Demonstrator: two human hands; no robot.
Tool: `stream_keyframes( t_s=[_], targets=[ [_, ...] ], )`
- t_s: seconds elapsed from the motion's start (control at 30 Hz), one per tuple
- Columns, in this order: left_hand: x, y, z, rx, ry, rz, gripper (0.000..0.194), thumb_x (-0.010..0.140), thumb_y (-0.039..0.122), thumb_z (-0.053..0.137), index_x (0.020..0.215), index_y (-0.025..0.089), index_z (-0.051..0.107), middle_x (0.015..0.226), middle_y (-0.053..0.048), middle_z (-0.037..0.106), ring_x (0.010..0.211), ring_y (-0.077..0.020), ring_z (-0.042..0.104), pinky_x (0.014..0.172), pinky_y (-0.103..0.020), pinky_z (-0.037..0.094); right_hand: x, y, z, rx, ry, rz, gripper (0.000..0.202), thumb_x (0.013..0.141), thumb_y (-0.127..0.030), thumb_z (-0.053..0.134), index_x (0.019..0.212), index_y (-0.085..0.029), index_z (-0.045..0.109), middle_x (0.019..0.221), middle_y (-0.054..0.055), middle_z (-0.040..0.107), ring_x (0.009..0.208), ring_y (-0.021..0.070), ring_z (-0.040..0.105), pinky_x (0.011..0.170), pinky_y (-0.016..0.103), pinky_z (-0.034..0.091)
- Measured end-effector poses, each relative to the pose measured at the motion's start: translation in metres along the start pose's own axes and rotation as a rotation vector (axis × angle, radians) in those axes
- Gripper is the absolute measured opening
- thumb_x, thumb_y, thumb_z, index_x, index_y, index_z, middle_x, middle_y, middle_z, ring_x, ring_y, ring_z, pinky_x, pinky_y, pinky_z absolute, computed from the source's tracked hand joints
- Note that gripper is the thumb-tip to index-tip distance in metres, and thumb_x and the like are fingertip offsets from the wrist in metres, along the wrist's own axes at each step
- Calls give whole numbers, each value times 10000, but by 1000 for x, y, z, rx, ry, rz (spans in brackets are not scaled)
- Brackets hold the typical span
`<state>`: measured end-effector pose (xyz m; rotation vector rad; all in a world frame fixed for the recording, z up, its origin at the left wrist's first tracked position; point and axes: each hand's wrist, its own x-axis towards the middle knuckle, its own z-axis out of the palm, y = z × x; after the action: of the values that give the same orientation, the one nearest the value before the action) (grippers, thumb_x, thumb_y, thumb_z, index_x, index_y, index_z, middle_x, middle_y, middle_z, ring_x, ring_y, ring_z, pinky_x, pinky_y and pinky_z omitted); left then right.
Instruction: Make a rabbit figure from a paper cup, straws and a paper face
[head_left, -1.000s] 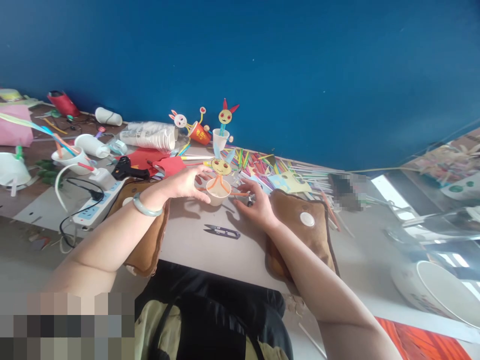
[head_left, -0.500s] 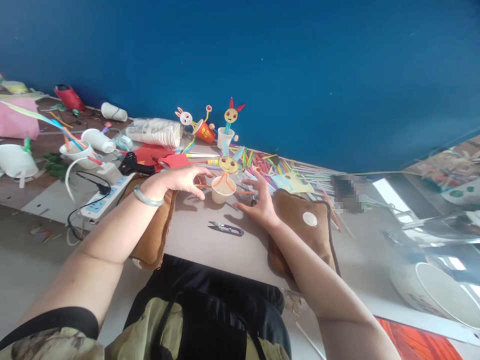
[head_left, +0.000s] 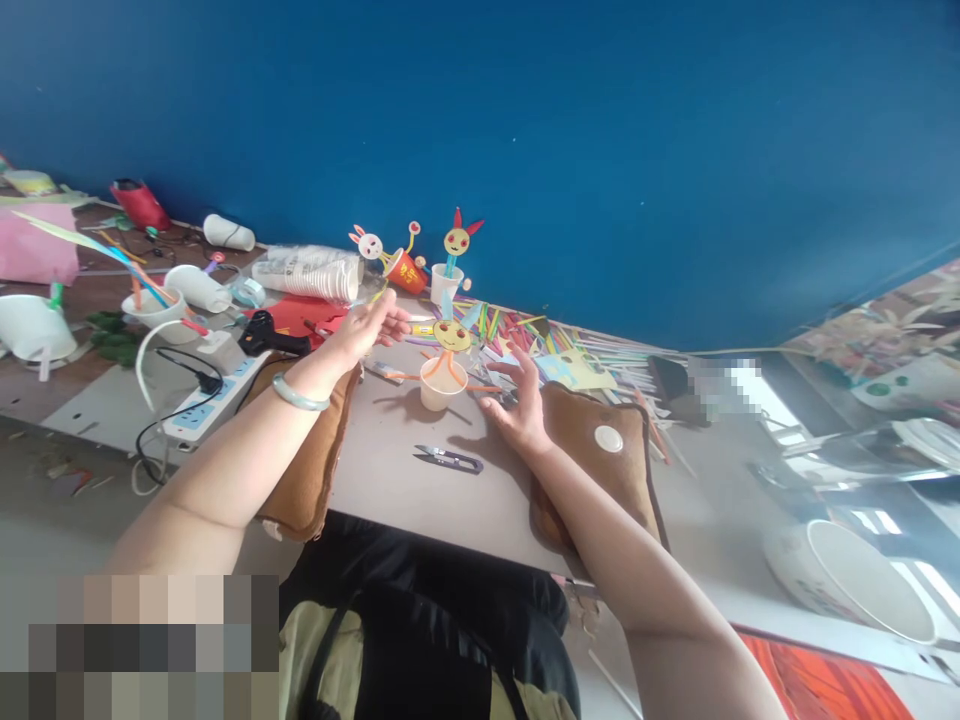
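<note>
A white paper cup (head_left: 442, 387) stands upright on the grey table (head_left: 390, 480). Orange stems rise from it to a round yellow face (head_left: 452, 336) with light blue ears, and orange arms stick out on both sides. Up and to the left of this cup, my left hand (head_left: 371, 330) is raised with its fingers apart and nothing in it. My right hand (head_left: 519, 405) is open beside the right orange arm; whether its fingertips touch the arm is unclear. Small snips (head_left: 448, 459) lie in front of the cup.
Brown cushions (head_left: 596, 465) lie under both forearms. Behind are two finished cup figures (head_left: 447, 285), stacked cups (head_left: 307, 274) and scattered coloured sticks (head_left: 517, 325). A black glue gun (head_left: 271, 333) and a power strip (head_left: 214, 395) are on the left, a large white bowl (head_left: 862, 580) on the right.
My left hand has moved up and away from the cup figure, its fingers turned further up. My right hand has stayed close to the orange arm, with its fingers slightly shifted.
</note>
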<state>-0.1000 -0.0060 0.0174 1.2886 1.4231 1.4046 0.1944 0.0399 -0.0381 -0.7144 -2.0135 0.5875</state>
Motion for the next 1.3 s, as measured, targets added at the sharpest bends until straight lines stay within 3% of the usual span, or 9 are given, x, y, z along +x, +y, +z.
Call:
stream_keyframes(
  t_s=[0.2, 0.47, 0.6, 0.77, 0.87, 1.0, 1.13, 1.3],
  targets=[
    [3, 6, 4, -76, 200, -64, 834, 805, 900, 307, 791, 148, 667, 744, -109, 735, 679, -162, 686, 603, -243, 512, 0, 5, -3, -28, 137, 15, 759, 918, -732, 437, 1487, -237, 362, 1183, 147, 684, 1119, 302, 666, 1028, 550, 472],
    [2, 4, 7, -75, 173, -86, 797, 816, 871, 359, 741, 143, 674, 758, -116, 742, 681, -156, 682, 611, -240, 497, -1, 12, -4, -41, 181, 76, 630, 966, -664, 400, 1412, -219, 420, 1081, 123, 719, 1051, 273, 689, 946, 493, 519],
    [0, 1, 6, -58, 105, -30, 763, 830, 840, 398, 786, 138, 692, 821, -119, 749, 740, -166, 689, 670, -261, 510, -2, 12, -4, -35, 166, 90, 589, 974, -645, 394, 1386, -226, 438, 1069, 111, 729, 1031, 268, 694, 919, 474, 526],
    [-6, 0, 6, 39, -71, 164, 528, 735, 608, 772, 1005, 158, 713, 1028, -106, 748, 964, -206, 684, 883, -327, 520, -2, 7, -3, -43, 157, 133, 514, 981, -590, 426, 1349, -235, 484, 1095, 109, 733, 1055, 272, 683, 957, 482, 504],
    [-13, 3, 11, 95, -145, 266, 517, 708, 513, 834, 1086, 183, 707, 1165, -113, 728, 1119, -249, 653, 1017, -389, 488, -2, 3, -4, -70, 176, 135, 474, 976, -560, 454, 1320, -240, 519, 1100, 105, 729, 1073, 282, 671, 992, 502, 485],
    [-21, 4, 21, 176, -186, 350, 476, 751, 487, 808, 1115, 199, 703, 1247, -112, 704, 1182, -271, 636, 1065, -409, 472, 3, -11, -13, -175, 228, 26, 394, 927, -532, 542, 1187, -242, 608, 1110, 120, 709, 1108, 313, 637, 1012, 525, 470],
    [-22, 2, 29, 255, -154, 393, 435, 750, 488, 802, 1026, 160, 731, 1151, -137, 735, 1097, -282, 675, 1019, -406, 492, 13, -39, -25, -218, 204, -71, 332, 878, -465, 635, 1142, -262, 646, 1110, 110, 705, 1098, 323, 623, 1007, 537, 463],
    [-16, 2, 29, 197, -149, 352, 435, 770, 511, 778, 1043, 174, 748, 1175, -116, 731, 1130, -278, 664, 1007, -383, 485, 31, -70, -24, -221, 83, 31, 325, 836, -489, 704, 1047, -243, 693, 1088, 82, 739, 1054, 295, 656, 975, 500, 487]
  ],
)
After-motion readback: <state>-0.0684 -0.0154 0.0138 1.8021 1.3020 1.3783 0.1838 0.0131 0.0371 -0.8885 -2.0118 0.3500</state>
